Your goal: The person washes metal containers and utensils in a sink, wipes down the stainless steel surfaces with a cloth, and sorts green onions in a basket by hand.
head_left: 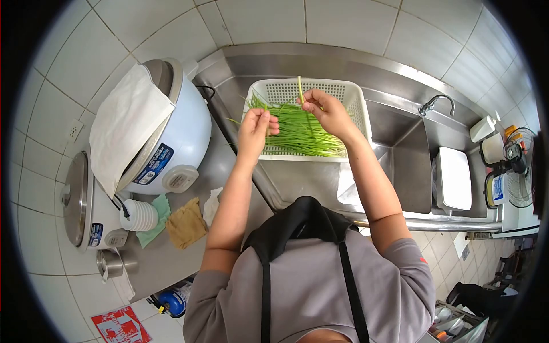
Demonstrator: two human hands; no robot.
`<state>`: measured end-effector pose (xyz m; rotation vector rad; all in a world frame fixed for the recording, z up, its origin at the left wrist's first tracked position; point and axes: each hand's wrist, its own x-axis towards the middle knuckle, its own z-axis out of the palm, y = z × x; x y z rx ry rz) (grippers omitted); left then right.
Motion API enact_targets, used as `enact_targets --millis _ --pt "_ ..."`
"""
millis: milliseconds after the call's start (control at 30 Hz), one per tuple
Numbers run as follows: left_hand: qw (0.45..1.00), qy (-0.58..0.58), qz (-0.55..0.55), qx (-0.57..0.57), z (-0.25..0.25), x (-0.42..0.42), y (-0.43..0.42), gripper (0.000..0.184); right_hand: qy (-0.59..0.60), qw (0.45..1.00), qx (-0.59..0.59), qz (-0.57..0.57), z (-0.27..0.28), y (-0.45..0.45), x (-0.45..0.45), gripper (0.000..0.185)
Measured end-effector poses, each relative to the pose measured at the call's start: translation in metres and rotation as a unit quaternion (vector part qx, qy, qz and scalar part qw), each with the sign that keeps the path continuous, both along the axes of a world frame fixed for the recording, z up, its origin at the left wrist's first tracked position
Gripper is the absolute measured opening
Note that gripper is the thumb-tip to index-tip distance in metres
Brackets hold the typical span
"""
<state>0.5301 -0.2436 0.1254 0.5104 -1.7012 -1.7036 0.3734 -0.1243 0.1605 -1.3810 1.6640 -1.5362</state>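
A white perforated plastic basket (357,94) holds a thick bunch of long, thin green stalks that look like chives (303,134), lying lengthwise across it. Over the bunch, my right hand (327,113) pinches one pale green chive stalk (300,87), its end pointing up past the fingertips. My left hand (256,130) is above the basket's left end, thumb and index finger pressed together. A bit of green shows at those fingertips, but whether it is held or lies behind them is unclear. The two hands are apart.
The basket rests at a steel sink counter (286,177); to the right are a sink basin (403,166), a faucet (437,106) and a white lidded container (453,178). Leftward stand a large cloth-covered rice cooker (191,137), a second cooker (80,200), stacked white bowls (139,215) and folded cloths (186,223).
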Motion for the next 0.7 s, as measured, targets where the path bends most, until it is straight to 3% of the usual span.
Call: enact_targets --millis 100,200,333,367,433,467,567,700 --pt "1.0 0.001 -0.019 0.011 0.004 -0.021 0.009 0.02 -0.115 0.99 -0.055 0.055 -0.007 -0.009 -0.003 0.013" --pt "0.993 0.03 -0.1 0.062 0.013 -0.037 0.019 0.016 -0.142 0.984 -0.074 0.077 -0.008 -0.015 -0.005 0.015" --pt "0.993 -0.021 0.013 -0.118 0.023 -0.044 0.014 0.014 -0.116 0.974 -0.156 -0.12 0.007 -0.005 -0.014 0.023" --pt "0.983 -0.017 0.042 -0.177 0.027 -0.044 0.014 0.013 0.025 0.966 -0.183 -0.18 0.015 0.0 -0.017 0.024" --pt "0.951 -0.012 0.099 -0.291 0.037 -0.041 0.018 0.012 0.3 0.883 -0.221 -0.285 0.038 0.014 -0.016 0.026" --pt "0.94 -0.037 0.108 -0.322 0.044 -0.037 0.023 0.01 0.366 0.869 -0.214 -0.255 0.048 0.017 -0.012 0.022" --pt "0.877 -0.053 0.145 -0.455 0.045 -0.037 0.025 0.011 0.497 0.827 -0.172 -0.197 0.051 0.016 0.002 0.016" --pt "0.848 -0.038 0.144 -0.508 0.047 -0.035 0.031 0.011 0.515 0.834 -0.099 -0.172 0.035 0.012 0.0 0.007"
